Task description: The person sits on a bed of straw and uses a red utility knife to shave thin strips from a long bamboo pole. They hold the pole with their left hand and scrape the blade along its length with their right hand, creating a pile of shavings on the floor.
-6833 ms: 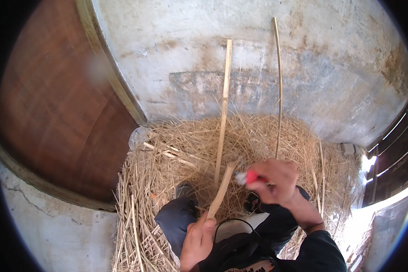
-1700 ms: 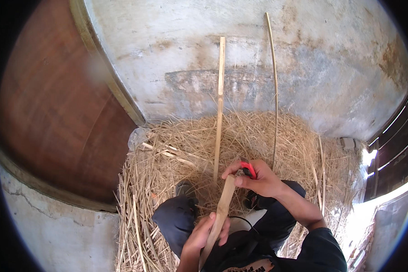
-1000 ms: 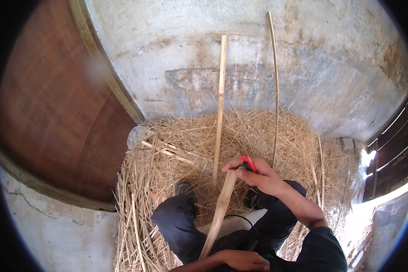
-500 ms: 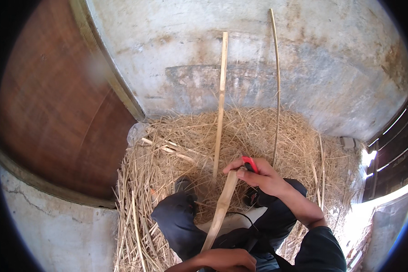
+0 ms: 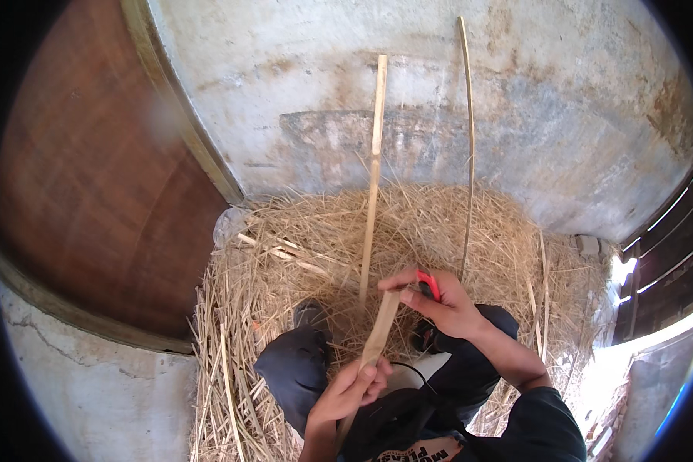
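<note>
Long bamboo strip (image 5: 373, 200) runs from the lap up over the straw pile (image 5: 300, 254) toward the wall. Left hand (image 5: 350, 389) curled shut around strip's lower end, forearm coming up from below. Right hand (image 5: 439, 304) above it, fingers clamped on red-handled tool (image 5: 429, 283) touching strip, wrist bent inward

no packages, labels, signs or screens in view. only printed item: orange lettering on the dark shirt (image 5: 427, 450) at the lower edge, partly cut off.
</note>
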`<state>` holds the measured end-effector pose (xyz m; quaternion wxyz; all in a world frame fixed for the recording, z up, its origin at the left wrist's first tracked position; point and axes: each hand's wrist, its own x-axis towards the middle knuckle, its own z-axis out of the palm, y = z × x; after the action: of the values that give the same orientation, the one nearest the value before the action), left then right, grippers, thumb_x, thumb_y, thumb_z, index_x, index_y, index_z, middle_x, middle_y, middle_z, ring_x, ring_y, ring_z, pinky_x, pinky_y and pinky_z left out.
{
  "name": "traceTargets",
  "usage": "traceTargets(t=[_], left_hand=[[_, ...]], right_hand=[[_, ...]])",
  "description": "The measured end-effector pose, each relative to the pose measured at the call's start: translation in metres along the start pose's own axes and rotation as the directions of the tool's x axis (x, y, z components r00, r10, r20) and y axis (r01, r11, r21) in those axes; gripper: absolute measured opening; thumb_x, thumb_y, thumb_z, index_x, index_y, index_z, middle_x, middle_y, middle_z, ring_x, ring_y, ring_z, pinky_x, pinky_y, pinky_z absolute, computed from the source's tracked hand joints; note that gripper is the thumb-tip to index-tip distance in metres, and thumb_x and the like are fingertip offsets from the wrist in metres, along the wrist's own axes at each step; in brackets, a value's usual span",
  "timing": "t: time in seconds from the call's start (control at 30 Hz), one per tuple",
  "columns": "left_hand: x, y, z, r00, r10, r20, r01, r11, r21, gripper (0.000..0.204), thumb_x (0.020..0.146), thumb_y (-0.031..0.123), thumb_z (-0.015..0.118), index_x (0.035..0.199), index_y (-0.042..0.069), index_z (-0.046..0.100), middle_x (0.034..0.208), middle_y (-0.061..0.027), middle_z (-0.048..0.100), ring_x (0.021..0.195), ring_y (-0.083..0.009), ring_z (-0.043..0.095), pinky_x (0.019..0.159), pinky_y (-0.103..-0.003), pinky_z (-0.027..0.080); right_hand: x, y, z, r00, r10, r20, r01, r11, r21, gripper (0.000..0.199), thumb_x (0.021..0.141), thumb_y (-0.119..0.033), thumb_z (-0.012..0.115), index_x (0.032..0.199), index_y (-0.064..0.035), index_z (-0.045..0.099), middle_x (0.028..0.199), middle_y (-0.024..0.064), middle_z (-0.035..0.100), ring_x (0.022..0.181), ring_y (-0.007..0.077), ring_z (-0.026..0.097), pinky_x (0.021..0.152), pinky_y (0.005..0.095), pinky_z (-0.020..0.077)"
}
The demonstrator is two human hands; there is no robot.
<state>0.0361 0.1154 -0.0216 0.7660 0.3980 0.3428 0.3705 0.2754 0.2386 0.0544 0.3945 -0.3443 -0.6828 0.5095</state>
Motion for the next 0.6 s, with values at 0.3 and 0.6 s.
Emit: traceTargets(t=[0.3, 0.6], left_hand=[[-0.005, 0.024, 0.016, 0.925, 0.270, -0.269, -0.117, 0.872, 0.475, 0.036, 0.117, 0.025, 0.051, 0.090, 0.002, 0.059, 0.067, -0.0006, 0.053, 0.057, -0.0098, 0.050, 0.052, -0.030, 0.041], [-0.004, 0.036, 0.029, 0.913, 0.324, -0.248, -0.138, 0.817, 0.559, 0.044, 0.119, 0.027, 0.045, 0.082, 0.004, 0.054, 0.063, -0.0002, 0.052, 0.055, -0.0093, 0.049, 0.051, -0.029, 0.039]], right_hand=[[-0.020, 0.003, 0.012, 0.919, -0.393, 0.036, 0.342, 0.747, -0.571, 0.034, 0.092, -0.027, 0.081, 0.116, -0.0056, 0.071, 0.088, 0.0068, 0.069, 0.065, 0.0252, 0.068, 0.059, 0.0326, 0.0537], [-0.019, 0.003, 0.029, 0.789, -0.596, 0.149, 0.482, 0.449, -0.753, 0.040, 0.084, -0.039, 0.087, 0.111, -0.0120, 0.075, 0.075, -0.0040, 0.063, 0.055, 0.0137, 0.061, 0.051, 0.0279, 0.0475]])
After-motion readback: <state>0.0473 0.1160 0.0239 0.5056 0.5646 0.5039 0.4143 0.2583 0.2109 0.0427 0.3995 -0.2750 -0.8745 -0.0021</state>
